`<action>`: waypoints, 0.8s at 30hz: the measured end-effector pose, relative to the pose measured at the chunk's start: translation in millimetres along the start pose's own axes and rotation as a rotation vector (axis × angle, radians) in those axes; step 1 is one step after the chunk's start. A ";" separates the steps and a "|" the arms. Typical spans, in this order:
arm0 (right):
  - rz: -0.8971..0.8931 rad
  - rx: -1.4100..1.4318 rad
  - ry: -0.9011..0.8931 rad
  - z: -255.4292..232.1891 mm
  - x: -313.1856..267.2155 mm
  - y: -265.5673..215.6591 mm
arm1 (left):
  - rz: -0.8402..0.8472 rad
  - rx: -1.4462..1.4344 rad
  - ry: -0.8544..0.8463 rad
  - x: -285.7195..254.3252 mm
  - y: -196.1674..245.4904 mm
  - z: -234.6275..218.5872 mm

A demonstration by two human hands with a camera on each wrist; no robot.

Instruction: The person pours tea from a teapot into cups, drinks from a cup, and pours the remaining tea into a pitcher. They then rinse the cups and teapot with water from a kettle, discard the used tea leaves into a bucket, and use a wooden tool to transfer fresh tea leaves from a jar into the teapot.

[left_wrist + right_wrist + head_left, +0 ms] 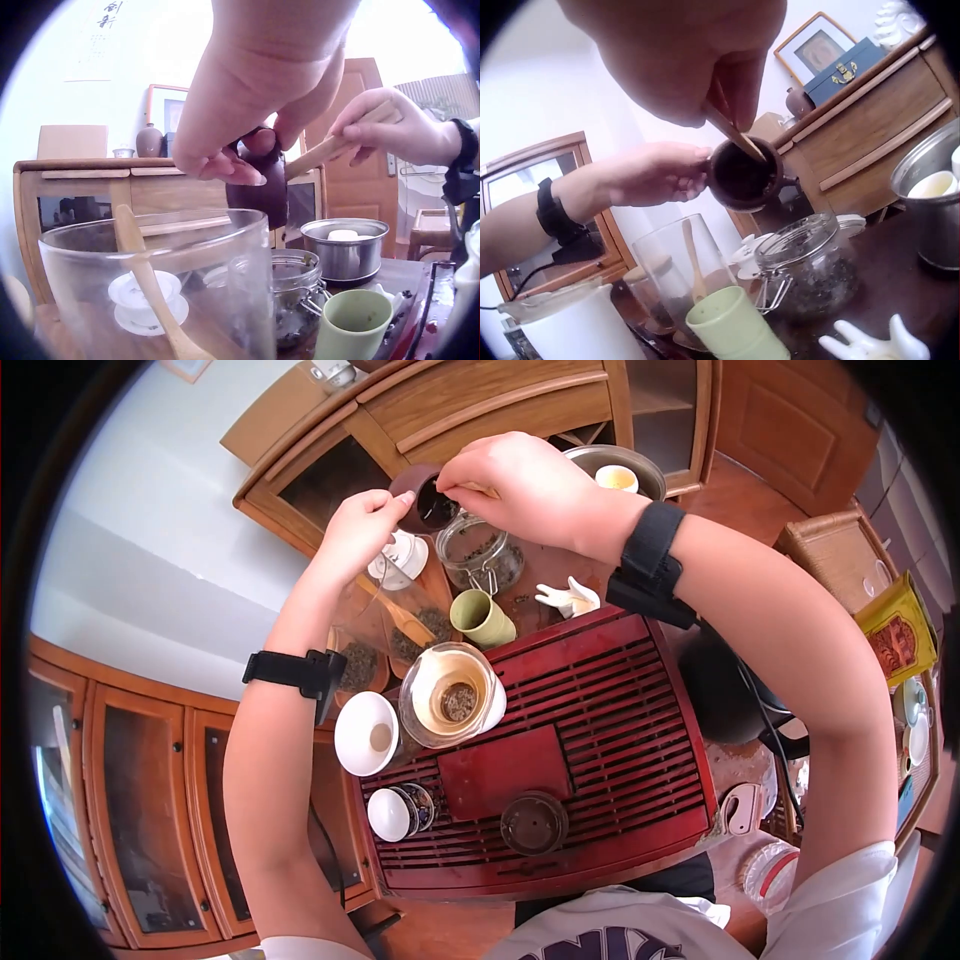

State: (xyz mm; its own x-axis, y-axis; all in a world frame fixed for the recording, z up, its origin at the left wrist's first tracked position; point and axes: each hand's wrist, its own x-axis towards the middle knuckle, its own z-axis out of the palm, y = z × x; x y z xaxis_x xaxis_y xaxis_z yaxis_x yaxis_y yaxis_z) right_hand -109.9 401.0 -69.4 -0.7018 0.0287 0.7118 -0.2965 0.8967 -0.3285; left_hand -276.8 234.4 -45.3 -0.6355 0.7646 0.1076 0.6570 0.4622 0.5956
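Note:
High over the far side of the tea table, the left hand (360, 532) holds a dark brown clay teapot (259, 201) with no lid on, its mouth tipped sideways. From the other side the right hand (525, 490) pinches a flat wooden tea stick (313, 158). In the right wrist view the stick's tip is inside the teapot's mouth. A glass clip-top jar (482, 568) with dark tea leaves in it stands open below the pot. Beside the jar are a pale green cup (480, 618) and a tall clear glass (187, 238) with a wooden spoon (150, 289) showing through it.
A red slatted tea tray (620, 710) carries a strainer over a glass pitcher (452, 735), a white bowl (364, 735), small cups and a round brown lid (534, 823). A metal pot (343, 251) stands behind, right of the jar. A white hand-shaped ornament (570, 598) lies near the tray.

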 end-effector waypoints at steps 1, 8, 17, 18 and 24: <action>-0.071 -0.071 -0.021 1.2 0.2 1.9 | -0.026 -0.119 -0.019 -2.0 1.1 -1.2; -0.041 0.074 -0.127 -0.6 0.4 10.1 | -0.046 -0.106 -0.075 -1.9 5.9 -7.9; -0.394 -0.328 -0.138 -11.7 0.8 7.1 | -0.178 -0.332 -0.040 -10.0 17.1 -15.9; -0.382 -0.371 -0.207 -10.3 0.3 5.5 | -0.180 -0.330 -0.040 -9.2 15.7 -15.4; -0.240 -0.264 -0.275 -7.1 2.9 -2.1 | -0.191 -0.395 -0.047 -4.5 5.5 -15.4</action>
State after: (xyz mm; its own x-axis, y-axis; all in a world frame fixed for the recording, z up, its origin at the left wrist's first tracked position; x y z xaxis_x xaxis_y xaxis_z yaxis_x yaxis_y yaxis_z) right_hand -106.7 402.3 -62.2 -0.7901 -0.2803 0.5452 -0.3217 0.9466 0.0204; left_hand -276.7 226.5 -30.2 -0.7053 0.7060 -0.0645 0.3187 0.3971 0.8607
